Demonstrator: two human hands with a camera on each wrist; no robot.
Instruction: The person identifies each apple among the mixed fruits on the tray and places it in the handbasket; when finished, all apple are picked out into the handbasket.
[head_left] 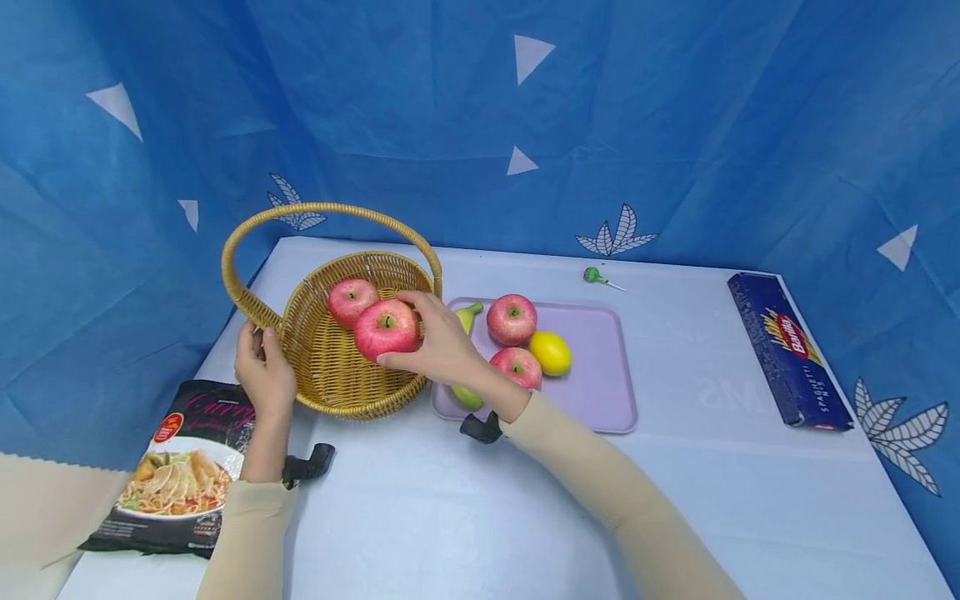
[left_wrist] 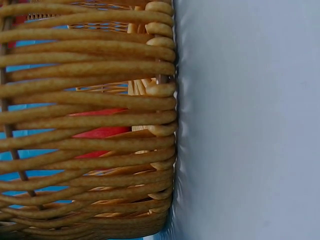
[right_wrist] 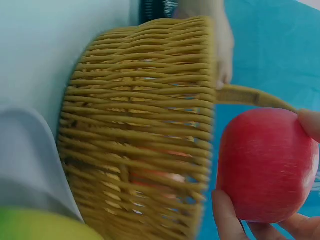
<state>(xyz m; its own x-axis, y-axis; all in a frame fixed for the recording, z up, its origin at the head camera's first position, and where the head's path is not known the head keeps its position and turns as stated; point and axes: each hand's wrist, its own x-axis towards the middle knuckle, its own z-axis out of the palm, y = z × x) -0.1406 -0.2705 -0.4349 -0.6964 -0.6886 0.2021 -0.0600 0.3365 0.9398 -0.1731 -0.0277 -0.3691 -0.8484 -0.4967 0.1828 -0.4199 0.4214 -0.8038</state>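
Observation:
My right hand (head_left: pixel 438 340) grips a red apple (head_left: pixel 386 329) over the wicker basket (head_left: pixel 322 367); in the right wrist view the apple (right_wrist: pixel 267 165) shows above the rim, between thumb and fingers. Inside the basket lies another red apple (head_left: pixel 352 302). At the basket's left side, my left hand (head_left: pixel 266 371) holds it where the tall handle (head_left: pixel 330 208) joins the rim. The left wrist view shows only the woven wall (left_wrist: pixel 90 105), with red glimpsed through the gaps.
Right of the basket, a lilac tray (head_left: pixel 592 392) bears two apples (head_left: pixel 512 320), a lemon (head_left: pixel 551 353) and a partly hidden banana (head_left: pixel 467 397). A lollipop (head_left: pixel 594 275) lies behind it. A spaghetti box (head_left: pixel 787 350) is at far right, a noodle packet (head_left: pixel 180 475) at left.

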